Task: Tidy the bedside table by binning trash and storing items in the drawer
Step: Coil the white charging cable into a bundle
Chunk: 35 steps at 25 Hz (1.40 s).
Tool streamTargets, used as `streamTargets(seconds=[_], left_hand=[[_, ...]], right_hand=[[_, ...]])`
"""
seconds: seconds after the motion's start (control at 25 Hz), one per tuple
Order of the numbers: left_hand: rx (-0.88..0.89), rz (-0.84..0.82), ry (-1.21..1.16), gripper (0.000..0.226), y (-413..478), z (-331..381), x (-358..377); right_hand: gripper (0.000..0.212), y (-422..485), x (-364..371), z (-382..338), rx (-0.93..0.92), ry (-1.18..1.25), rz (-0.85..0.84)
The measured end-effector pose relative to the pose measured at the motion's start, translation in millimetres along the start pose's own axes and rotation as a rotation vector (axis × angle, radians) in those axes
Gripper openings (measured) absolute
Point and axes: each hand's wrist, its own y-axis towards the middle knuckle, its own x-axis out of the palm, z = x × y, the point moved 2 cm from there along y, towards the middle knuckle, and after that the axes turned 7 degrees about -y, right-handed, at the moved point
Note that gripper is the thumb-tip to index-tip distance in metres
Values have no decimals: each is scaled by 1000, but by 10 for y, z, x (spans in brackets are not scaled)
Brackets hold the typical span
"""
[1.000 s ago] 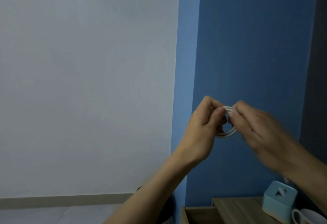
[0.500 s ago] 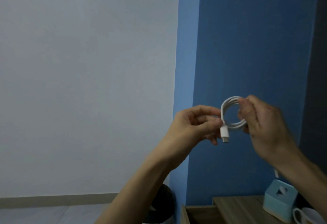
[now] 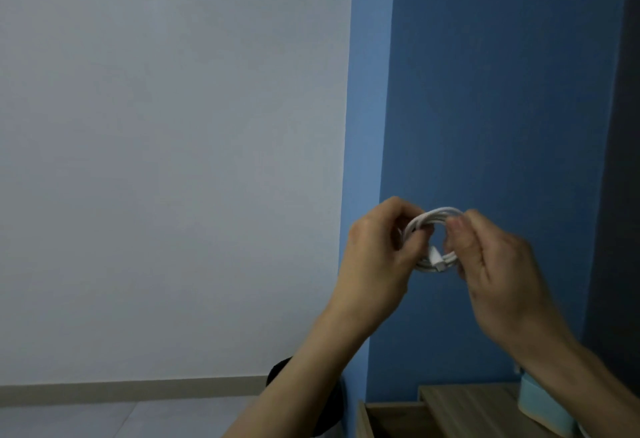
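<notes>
We pinch a coiled white cable (image 3: 441, 213) between both hands, the left hand (image 3: 374, 259) gripping its left side, the right hand (image 3: 498, 273) its right, held up before the blue wall (image 3: 502, 91). Well below, the wooden table (image 3: 467, 404) carries a pale blue box (image 3: 540, 403) near the frame's corner.

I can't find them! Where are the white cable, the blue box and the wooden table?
white cable (image 3: 441, 213): head view, top of the coil.
blue box (image 3: 540, 410): head view, its side face.
wooden table (image 3: 464, 403): head view, bare top.

A pale wall (image 3: 173, 160) meets a blue wall (image 3: 485, 91), with what seems grey floor (image 3: 86, 420) below.
</notes>
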Motion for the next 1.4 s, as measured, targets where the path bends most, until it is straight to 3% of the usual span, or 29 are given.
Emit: streamTargets(seconds=[0.12,0.2,0.28,0.4,0.48,0.64,0.88,0.96,1.04,1.12,1.24,1.4], left_hand=[[201,184,405,25,20,0,-16],[238,201,537,18,15,-6,-7],[176,19,351,14,35,-41,-28],[-72,-322,-180,10,9,17,-121],[-138,-437,-252,9,-28,70,-170],[-35,-336,105,23,-11,64,-167],[-59,-253,123,26,20,70,-102],[-102,-317,150,24,3,42,-112],[-113,-417,173,18,-35,28,-106],[-71,-412,92,18,-51,53,-82],[49,-209,76,21,1,28,-105],[92,-100,152,25,9,-91,-131]], right_hand=[[46,-50,35,-59,-63,-45,-32],[41,-57,27,-71,-58,-49,-32],[33,-40,-3,-69,-53,-53,-19],[33,8,-47,-60,-89,-96,-4],[28,29,-72,-45,-103,-125,9],[32,61,-114,30,-115,-188,-30],[35,193,-164,1,-110,-79,-159],[34,228,-192,5,-112,-70,-223],[49,242,-187,20,-188,-197,-276],[55,249,-191,1,-246,-228,-295],[53,282,-265,6,-66,60,-390],[44,316,-374,180,192,324,-687]])
